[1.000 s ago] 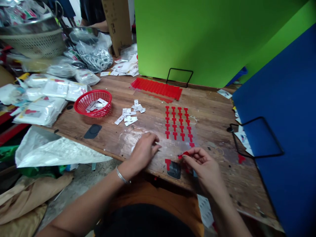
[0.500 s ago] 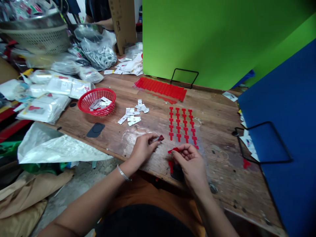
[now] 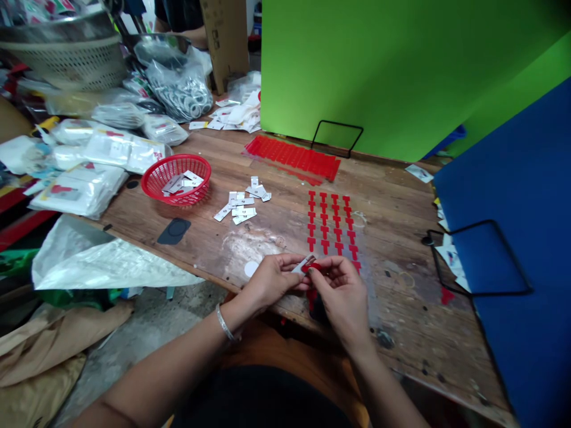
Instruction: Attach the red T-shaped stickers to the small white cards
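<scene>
My left hand (image 3: pixel 279 277) pinches a small whitish-grey piece (image 3: pixel 303 264) near the table's front edge. Right beside it, my right hand (image 3: pixel 342 285) grips a red sticker (image 3: pixel 311 268), which meets the piece between the two hands. Rows of red T-shaped stickers (image 3: pixel 338 233) lie on a clear sheet just beyond my hands. A dark object under my right hand is mostly hidden. Small white labelled pieces (image 3: pixel 243 202) lie in a loose pile to the left of the stickers.
A red basket (image 3: pixel 205 178) with white pieces stands at the left. Behind are red strips (image 3: pixel 292 157) and a black wire stand (image 3: pixel 339 123). Bagged packs (image 3: pixel 80 187) fill the left side; another wire stand (image 3: pixel 504 249) leans at the blue panel (image 3: pixel 526 178).
My left hand has moved right with its piece, up against my right hand and the red sticker. A white round spot now shows on the table where my left hand was.
</scene>
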### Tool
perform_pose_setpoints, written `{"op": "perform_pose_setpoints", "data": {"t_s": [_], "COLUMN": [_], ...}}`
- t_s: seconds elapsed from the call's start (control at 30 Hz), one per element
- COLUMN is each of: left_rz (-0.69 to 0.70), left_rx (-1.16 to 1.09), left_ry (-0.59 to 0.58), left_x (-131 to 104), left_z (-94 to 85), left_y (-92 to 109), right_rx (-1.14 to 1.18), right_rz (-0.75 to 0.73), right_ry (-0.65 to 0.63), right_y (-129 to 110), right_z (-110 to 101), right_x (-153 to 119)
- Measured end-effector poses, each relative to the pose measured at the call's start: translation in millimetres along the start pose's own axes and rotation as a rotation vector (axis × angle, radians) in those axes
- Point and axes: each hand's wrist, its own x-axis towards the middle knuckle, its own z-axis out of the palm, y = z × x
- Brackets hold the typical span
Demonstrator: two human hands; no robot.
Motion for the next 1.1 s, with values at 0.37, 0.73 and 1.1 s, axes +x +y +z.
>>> {"op": "perform_pose_setpoints", "data": {"t_s": [0.37,0.73,1.1], "left_rz": [0.014,0.018,0.003], "left_rx": [-0.002,0.012,0.015], "left_ry": [0.026,0.017,0.013], "left_x": [2.3,3.6,1.8], "left_z": [-0.1,-0.6,-1.8], "left_y": [-5.1,-7.6,-6.2], "right_rx": [-0.025,-0.098,-0.133], "right_rz": [0.012,-0.012,-0.038], "right_ry": [-0.016,-0.007,0.023], "right_y": [3.5,9.5,11.7], "right_z": [-0.3,-1.7,0.1], "right_x": [-0.6,1.3,-1.6]}}
